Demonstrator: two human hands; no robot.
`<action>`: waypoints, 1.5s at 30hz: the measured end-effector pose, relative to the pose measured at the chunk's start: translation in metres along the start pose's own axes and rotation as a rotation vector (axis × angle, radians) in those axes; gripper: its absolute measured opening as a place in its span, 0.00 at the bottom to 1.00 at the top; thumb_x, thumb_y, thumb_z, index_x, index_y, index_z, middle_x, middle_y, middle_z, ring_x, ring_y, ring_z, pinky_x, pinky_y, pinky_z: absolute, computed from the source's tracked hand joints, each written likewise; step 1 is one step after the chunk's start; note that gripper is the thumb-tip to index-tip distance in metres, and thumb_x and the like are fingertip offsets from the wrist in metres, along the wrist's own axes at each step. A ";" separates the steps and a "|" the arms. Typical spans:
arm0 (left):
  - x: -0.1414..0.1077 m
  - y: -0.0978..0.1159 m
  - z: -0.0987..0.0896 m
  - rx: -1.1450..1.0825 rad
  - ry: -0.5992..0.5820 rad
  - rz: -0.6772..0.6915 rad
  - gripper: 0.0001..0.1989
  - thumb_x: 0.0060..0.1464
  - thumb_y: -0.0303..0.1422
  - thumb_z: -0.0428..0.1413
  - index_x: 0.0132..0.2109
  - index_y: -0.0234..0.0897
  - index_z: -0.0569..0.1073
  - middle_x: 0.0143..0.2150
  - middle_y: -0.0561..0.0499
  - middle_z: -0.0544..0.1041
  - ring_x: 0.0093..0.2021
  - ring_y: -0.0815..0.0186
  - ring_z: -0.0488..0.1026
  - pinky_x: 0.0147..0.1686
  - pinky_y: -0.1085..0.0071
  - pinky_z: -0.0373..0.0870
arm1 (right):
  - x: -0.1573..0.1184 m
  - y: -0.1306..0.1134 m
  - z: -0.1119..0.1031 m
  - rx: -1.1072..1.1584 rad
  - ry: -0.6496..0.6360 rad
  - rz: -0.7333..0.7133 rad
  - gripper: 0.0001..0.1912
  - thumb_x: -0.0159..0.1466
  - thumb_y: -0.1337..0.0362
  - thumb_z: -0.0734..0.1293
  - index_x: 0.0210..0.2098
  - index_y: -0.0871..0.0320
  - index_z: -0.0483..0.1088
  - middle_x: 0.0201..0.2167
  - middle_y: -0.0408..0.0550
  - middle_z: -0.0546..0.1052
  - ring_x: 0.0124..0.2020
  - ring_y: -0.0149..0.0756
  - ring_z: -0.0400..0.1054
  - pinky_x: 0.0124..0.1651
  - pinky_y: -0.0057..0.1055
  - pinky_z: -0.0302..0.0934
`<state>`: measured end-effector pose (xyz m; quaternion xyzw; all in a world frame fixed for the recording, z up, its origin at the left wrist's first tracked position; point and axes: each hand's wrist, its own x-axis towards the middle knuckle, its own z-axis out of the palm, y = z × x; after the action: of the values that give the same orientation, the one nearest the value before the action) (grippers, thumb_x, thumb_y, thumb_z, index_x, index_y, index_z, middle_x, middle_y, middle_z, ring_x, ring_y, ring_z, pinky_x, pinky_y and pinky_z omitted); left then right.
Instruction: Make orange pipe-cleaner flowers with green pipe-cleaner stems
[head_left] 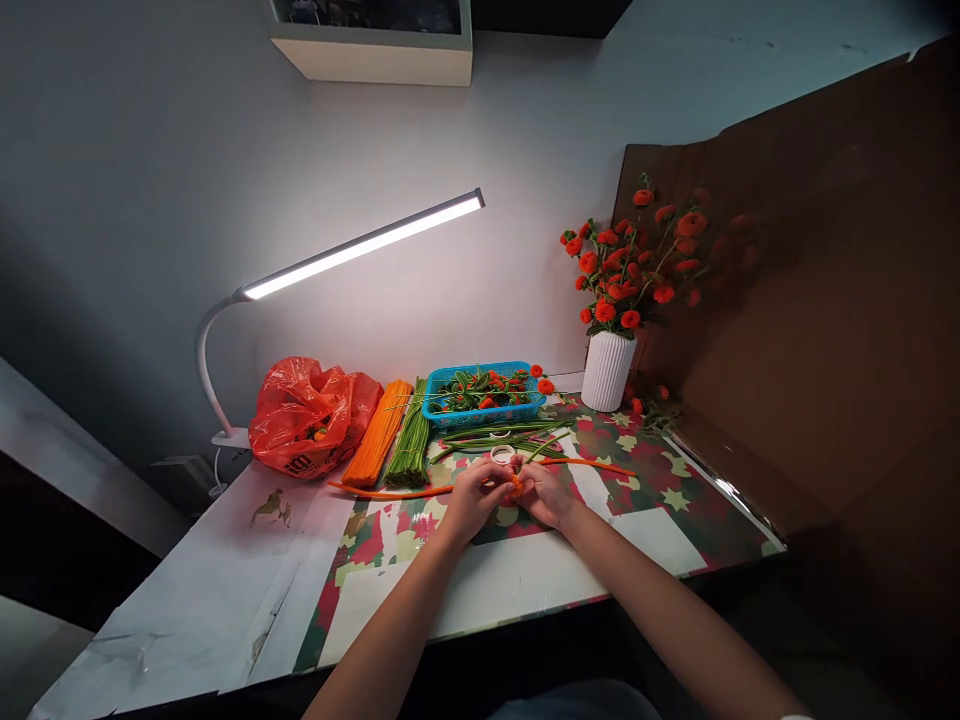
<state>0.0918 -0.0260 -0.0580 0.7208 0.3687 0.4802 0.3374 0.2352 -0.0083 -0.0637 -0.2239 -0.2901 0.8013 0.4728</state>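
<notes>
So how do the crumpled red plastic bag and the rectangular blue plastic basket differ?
Red bag: slumped, irregular; blue basket: neat, straight-sided.
Bag mostly hides its contents; basket is open, green-stemmed orange flowers showing.
Both sit on the table near the wall.

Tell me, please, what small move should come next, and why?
Perhaps steady the work with the left hand and wind the orange pipe cleaner round the green stem with the right hand: both meet between the hands, and orange lengths extend on each side.
</notes>
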 end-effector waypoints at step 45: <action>0.007 -0.008 -0.003 -0.176 0.116 -0.193 0.12 0.47 0.38 0.60 0.37 0.35 0.78 0.38 0.45 0.79 0.37 0.61 0.76 0.38 0.66 0.74 | -0.015 -0.009 0.006 -0.946 0.102 -0.621 0.03 0.54 0.67 0.65 0.28 0.55 0.65 0.28 0.41 0.69 0.31 0.33 0.65 0.34 0.28 0.61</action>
<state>0.0895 -0.0160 -0.0607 0.6208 0.4117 0.5170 0.4218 0.2437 -0.0195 -0.0524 -0.3541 -0.6466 0.3955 0.5478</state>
